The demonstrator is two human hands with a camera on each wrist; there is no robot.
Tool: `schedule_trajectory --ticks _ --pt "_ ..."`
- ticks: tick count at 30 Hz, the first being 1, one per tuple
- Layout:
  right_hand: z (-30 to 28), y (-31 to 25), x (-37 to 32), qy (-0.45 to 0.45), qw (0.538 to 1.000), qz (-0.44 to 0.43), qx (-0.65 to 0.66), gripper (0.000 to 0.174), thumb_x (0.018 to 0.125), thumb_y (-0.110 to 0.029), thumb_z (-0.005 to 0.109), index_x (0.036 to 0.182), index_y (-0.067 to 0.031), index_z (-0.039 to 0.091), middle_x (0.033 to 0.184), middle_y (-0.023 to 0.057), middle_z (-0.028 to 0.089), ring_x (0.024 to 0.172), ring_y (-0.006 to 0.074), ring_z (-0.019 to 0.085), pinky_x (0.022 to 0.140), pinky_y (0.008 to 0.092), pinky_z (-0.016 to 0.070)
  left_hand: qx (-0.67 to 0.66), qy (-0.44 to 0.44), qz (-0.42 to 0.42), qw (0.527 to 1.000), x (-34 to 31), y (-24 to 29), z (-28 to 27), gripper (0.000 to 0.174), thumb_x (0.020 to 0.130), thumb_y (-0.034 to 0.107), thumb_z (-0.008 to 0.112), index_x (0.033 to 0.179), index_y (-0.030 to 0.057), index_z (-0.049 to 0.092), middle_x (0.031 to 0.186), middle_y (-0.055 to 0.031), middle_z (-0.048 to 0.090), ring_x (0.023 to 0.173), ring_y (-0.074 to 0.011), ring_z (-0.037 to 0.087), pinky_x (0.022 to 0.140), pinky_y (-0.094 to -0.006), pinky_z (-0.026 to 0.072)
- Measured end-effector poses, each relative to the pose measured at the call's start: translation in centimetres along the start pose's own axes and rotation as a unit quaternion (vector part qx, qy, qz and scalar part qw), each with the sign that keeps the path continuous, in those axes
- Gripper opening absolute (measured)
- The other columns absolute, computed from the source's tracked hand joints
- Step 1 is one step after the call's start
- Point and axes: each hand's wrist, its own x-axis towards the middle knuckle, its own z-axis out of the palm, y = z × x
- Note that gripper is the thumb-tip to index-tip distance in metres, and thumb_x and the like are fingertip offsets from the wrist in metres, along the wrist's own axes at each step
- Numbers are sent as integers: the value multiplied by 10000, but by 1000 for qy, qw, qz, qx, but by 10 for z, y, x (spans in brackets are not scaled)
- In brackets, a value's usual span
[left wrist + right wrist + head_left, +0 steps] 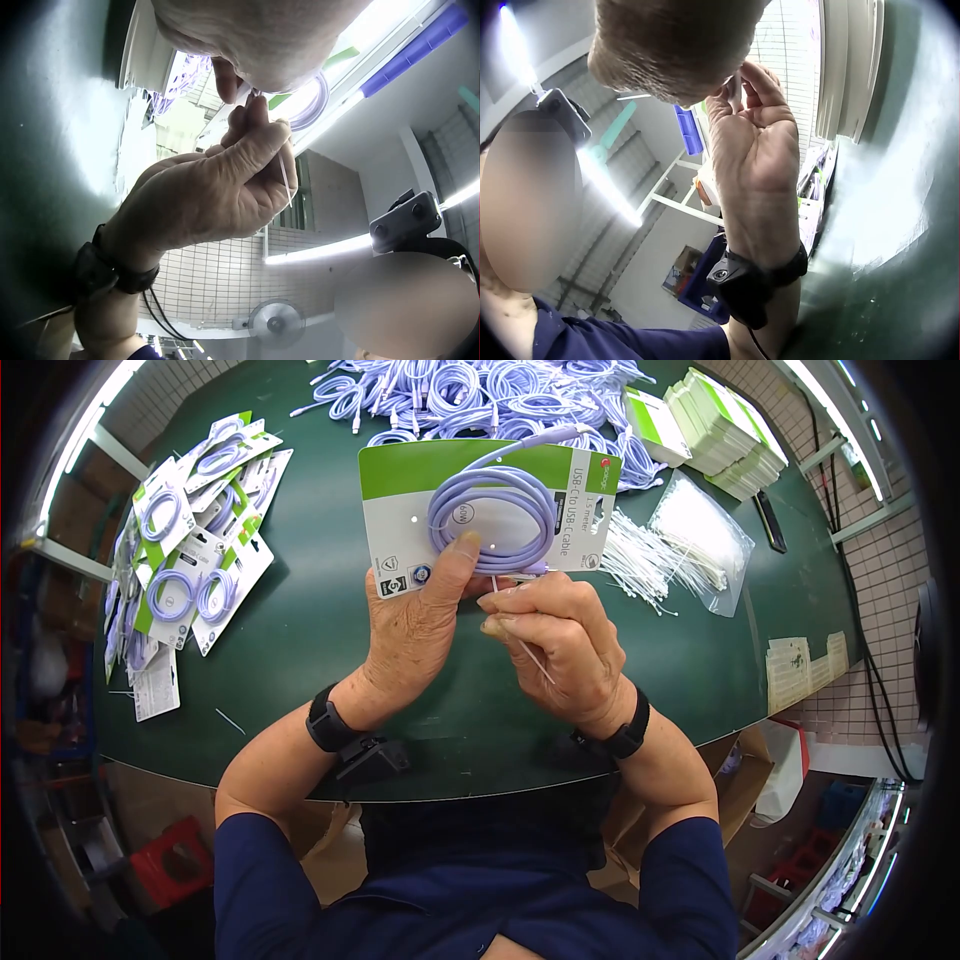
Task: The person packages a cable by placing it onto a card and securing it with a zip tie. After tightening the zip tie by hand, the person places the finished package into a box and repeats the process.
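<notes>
In the head view a coiled lilac USB cable (545,525) lies against a green and white printed card (390,510), held up over the table. My left hand (415,630) grips card and coil from below, its thumb pressed on the coil's lower left. Just right of it, my right hand (570,645) pinches a thin white cable tie (537,662) between thumb and fingers, at the card's lower edge. The tie's tail sticks out below the fingers. In the left wrist view the same cable tie (285,180) hangs from the right hand's pinch.
Finished-looking carded cables (170,595) are piled at the left. Many loose lilac cables (450,390) heap at the back. Stacked cards (720,435), loose white cable ties (640,560) and a clear plastic bag (705,530) lie to the right. A black tool (770,520) lies beyond them.
</notes>
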Motion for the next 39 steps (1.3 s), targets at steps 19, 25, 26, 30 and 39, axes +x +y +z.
schedule_trajectory --ticks 19,25,26,30,39 --pt "-11 13 10 68 995 68 -24 247 860 70 834 1007 -12 654 868 152 753 789 262 763 669 312 587 223 -46 94 969 -17 -10 -2 202 1054 118 650 1239 74 716 1119 -102 742 853 -156 760 736 -301 631" --pt "-14 15 18 48 993 70 -82 226 848 86 819 1035 4 723 887 127 751 766 248 724 636 323 560 184 -39 63 980 -15 -3 5 173 1054 121 646 1190 63 737 1119 -106 743 816 -154 758 703 -285 639" --pt "-15 14 21 34 990 39 -133 249 833 90 819 1051 4 734 898 121 750 765 243 705 631 326 549 157 -31 53 986 -14 -3 6 172 1055 114 642 1190 62 736 1113 -104 744 820 -152 760 700 -281 641" --pt "-17 13 26 -1 973 -33 -227 325 787 95 825 1090 -3 760 931 104 743 767 233 652 623 332 520 136 -15 51 989 -12 -6 2 170 1058 99 632 1186 57 735 1088 -94 747 832 -146 764 696 -272 644" --pt "-26 6 24 -39 982 -55 -176 426 717 70 857 1109 -87 798 955 54 713 788 219 641 638 318 520 194 -58 81 976 -12 -1 0 175 1026 107 682 1158 -1 719 1011 -69 744 841 -136 756 717 -281 644"
